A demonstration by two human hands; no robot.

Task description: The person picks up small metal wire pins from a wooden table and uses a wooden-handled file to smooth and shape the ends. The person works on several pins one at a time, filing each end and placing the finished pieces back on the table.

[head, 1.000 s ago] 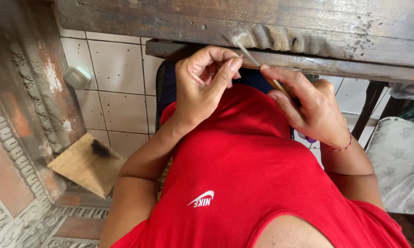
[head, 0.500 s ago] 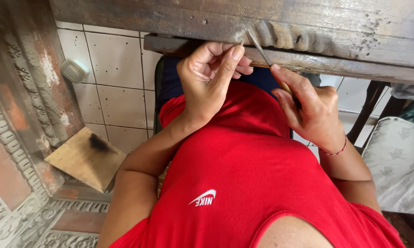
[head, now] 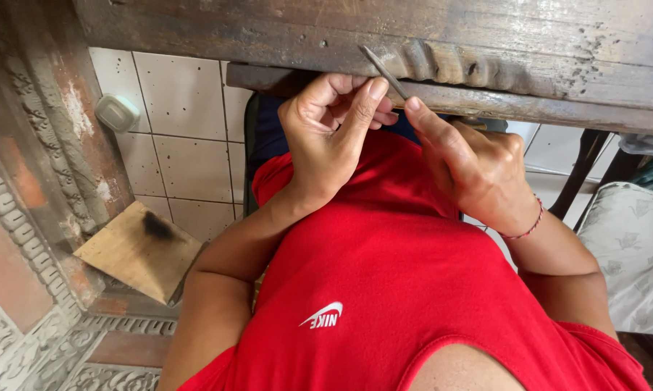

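Head view: nearest, the right hand (head: 478, 170) is closed on the lower end of a thin metal tool (head: 384, 72), pinched also by the curled left hand (head: 333, 134). Its long axis is angled up-left toward the carved wooden beam (head: 442, 61) beyond.

head cam | looks steeply down the torso | close on hands at the wooden beam (head: 413, 43)

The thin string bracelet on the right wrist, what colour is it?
Red, seen in the head view: thin string bracelet.
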